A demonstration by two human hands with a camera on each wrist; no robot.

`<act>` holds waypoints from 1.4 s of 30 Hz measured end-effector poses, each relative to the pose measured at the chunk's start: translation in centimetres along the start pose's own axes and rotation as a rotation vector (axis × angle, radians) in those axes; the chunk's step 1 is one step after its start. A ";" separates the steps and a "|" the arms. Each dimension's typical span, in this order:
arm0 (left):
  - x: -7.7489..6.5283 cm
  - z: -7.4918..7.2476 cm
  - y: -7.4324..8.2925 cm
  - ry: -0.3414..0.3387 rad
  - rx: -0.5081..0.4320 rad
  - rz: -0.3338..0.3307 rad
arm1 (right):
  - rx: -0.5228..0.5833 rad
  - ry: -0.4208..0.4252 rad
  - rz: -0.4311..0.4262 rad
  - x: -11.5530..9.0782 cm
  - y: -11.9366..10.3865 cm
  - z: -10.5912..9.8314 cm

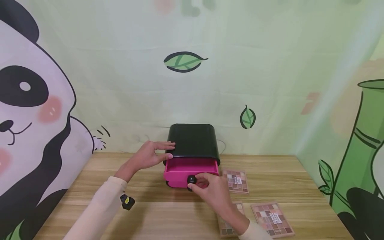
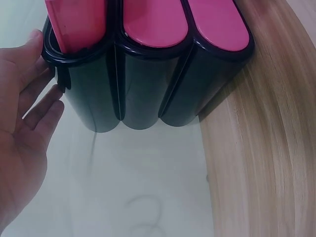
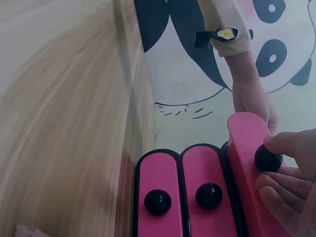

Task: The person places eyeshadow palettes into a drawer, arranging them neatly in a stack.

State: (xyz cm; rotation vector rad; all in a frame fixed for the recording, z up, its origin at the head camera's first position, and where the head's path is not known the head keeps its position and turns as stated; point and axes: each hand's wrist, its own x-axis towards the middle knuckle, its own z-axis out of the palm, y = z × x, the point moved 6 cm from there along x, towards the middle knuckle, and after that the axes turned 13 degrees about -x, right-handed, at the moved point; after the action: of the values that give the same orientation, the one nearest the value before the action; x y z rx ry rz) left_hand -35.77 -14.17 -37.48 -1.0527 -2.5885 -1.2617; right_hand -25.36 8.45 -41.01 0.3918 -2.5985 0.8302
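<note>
With its fingers [image 3: 289,185], the right hand [image 1: 215,190] pinched the black knob [image 1: 191,179] of the pink drawer [image 1: 176,180]. The left hand [image 1: 148,155] touched the black cabinet [image 1: 194,141] with fingers extended.

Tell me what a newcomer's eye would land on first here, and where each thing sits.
Probably the huge black-and-white cartoon panda filling the left of the pale green printed backdrop. Then the bright pink top drawer, standing partly out of the glossy black three-drawer box at the back middle of the wood-grain table; the bare right hand pinches its round black knob.
</note>
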 end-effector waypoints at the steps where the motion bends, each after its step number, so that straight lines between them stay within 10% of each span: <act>1: 0.0 0.0 0.0 0.000 0.000 0.002 | 0.003 -0.003 -0.001 -0.2 -0.1 -0.1; 42: -0.2 0.1 0.5 0.011 -0.003 -0.009 | 0.040 -0.027 -0.025 -7.4 -1.8 -1.3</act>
State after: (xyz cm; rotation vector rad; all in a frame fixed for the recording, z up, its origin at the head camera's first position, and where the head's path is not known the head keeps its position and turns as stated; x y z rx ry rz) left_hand -35.26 -14.00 -37.31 -1.0327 -2.5865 -1.2707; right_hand -17.74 8.89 -42.35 0.4490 -2.5999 0.8750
